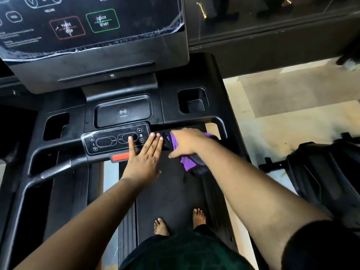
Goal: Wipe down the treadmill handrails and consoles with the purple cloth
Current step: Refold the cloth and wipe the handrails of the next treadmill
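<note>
My right hand (187, 142) grips the purple cloth (186, 162) around the front handrail (216, 123), just right of the control panel (115, 139), so wiping covers the whole bar. My left hand (144, 156) lies flat, fingers straight, steadying me on the panel's right edge.

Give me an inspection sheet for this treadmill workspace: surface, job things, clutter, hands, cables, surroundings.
Surface: black treadmill belt, bare feet standing on it.
Job's things: purple cloth draped over the front handrail; small control panel; upper console with peeling film.
Clutter: cup holders look empty; red safety clip under the panel.
Hands: right hand grips the cloth on the rail; left hand lies flat, fingers straight, at the panel edge.
Cables: nothing seen.
Surroundings: pale floor; another black machine at right.
</note>
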A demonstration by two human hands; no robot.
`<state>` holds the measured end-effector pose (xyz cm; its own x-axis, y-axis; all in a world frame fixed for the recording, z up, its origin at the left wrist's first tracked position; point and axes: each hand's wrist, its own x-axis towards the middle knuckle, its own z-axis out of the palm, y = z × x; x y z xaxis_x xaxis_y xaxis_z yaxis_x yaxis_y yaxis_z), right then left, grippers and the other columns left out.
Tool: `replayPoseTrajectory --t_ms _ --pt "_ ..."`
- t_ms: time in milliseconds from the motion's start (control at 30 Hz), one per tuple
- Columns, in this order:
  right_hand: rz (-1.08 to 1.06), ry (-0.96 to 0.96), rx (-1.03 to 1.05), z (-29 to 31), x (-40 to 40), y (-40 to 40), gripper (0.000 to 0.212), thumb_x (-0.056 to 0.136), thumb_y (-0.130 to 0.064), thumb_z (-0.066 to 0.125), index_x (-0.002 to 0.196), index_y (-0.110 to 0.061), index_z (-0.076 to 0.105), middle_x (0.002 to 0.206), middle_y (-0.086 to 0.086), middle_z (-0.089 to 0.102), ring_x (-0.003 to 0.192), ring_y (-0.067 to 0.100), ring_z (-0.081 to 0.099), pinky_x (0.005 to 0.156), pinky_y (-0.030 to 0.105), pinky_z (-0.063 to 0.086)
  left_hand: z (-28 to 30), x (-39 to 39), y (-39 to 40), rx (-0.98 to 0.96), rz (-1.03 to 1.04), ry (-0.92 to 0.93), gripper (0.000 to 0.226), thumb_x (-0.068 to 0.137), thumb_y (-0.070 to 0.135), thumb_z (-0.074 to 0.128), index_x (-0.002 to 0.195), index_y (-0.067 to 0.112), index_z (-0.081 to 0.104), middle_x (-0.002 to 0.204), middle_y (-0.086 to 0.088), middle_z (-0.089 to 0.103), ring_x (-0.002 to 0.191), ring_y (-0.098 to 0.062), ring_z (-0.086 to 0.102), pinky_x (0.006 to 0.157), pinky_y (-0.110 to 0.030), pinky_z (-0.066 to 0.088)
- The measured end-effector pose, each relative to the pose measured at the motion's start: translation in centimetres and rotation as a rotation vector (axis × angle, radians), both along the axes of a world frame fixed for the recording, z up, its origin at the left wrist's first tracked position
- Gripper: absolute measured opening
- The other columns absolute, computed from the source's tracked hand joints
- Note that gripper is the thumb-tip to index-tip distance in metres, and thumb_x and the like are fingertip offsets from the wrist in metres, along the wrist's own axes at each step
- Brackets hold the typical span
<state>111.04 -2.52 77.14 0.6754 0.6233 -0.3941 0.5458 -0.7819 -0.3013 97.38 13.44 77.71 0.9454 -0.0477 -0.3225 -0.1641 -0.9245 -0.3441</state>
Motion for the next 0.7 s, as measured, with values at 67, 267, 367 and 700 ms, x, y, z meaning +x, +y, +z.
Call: replayPoseTrajectory --t_ms 67,267,367,700 --pt "-0.046 -0.166 0.040 -0.8 -1.4 -0.2 0.074 0.067 -0.070 0.073 0.122 -0.027 0.051 0.117 0.002 0.066 0.106 0.030 0.065 0.083 0.041 0.047 0.4 0.1 -0.1 0.007 0.007 0.025 0.107 0.098 0.064 0.042 0.154 0.006 -0.030 0.164 -0.007 -0.033 0.150 -0.021 -0.035 0.109 -0.079 -0.017" --pt "-0.055 -0.367 -0.015 -2.5 -3.2 -3.4 0.082 0.068 -0.081 0.066 0.124 -0.024 0.049 0.115 0.003 0.065 0.105 0.030 0.065 0.087 0.044 0.048 1.0 0.3 0.1 0.027 -0.013 0.045 0.105 0.100 0.064 0.041 0.157 0.009 -0.028 0.167 -0.005 -0.029 0.148 -0.019 -0.036 0.108 -0.081 -0.017" --pt "-0.053 0.008 0.006 -0.5 0.3 -3.8 0.089 0.060 -0.093 0.058 0.119 -0.028 0.053 0.122 0.003 0.068 0.108 0.032 0.065 0.083 0.041 0.050 0.9 0.4 0.1 -0.018 0.015 0.049 0.108 0.096 0.066 0.045 0.158 0.011 -0.025 0.169 -0.003 -0.024 0.150 -0.016 -0.033 0.107 -0.080 -0.018" --pt "-0.255 -0.453 -0.120 -3.9 -4.8 -6.2 0.094 0.067 -0.088 0.060 0.135 -0.023 0.046 0.124 0.004 0.060 0.115 0.028 0.057 0.097 0.053 0.040 0.2 0.1 0.1 -0.041 0.014 0.016 0.111 0.095 0.067 0.046 0.157 0.008 -0.026 0.170 -0.005 -0.022 0.150 -0.020 -0.034 0.106 -0.082 -0.015"
